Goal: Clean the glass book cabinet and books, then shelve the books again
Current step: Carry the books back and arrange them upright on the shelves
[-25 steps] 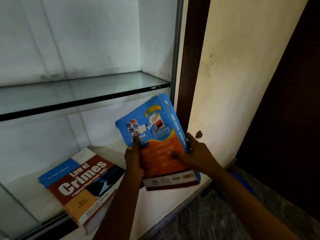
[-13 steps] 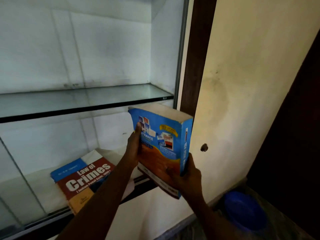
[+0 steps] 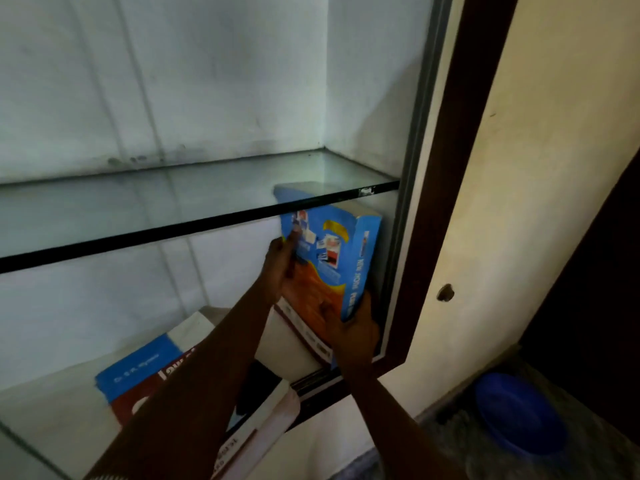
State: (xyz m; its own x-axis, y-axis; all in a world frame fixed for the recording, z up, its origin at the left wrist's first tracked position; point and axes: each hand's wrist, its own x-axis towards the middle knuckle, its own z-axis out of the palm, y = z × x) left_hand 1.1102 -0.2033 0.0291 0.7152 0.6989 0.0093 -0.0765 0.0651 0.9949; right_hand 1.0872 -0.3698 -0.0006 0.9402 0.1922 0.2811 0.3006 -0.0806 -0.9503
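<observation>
1. Broadly, the glass book cabinet [image 3: 173,81] fills the left and centre of the frame. Its white back wall is smudged grey, and it shows two compartments, one above the other.
2. A cream wall panel [image 3: 554,168] takes up the right side, next to a dark wooden frame [image 3: 460,133] that runs down the cabinet's right edge.
3. One glass shelf [image 3: 173,202] crosses the middle of the frame and divides the two compartments.
4. A speckled floor [image 3: 450,452] shows at the lower right, with one blue basin [image 3: 519,414] standing on it.
5. Two books are in view, both in the lower compartment. The red-and-blue book [image 3: 138,372] lies flat on the cabinet floor at the lower left, partly hidden by the left forearm.
6. The blue-and-orange book [image 3: 332,258] stands tilted at the compartment's right end, close to the frame. Its top edge is under the glass shelf and shows through it. Whether its bottom edge rests on the cabinet floor cannot be told.
7. Two hands hold this book. The left hand [image 3: 280,268] grips the left edge of the cover, fingers curled onto it.
8. The right hand [image 3: 353,327] clasps the lower corner at the spine, with the thumb across the cover and the fingers wrapped behind.
9. One small dark hole [image 3: 445,292] marks the cream panel, right of centre.
</observation>
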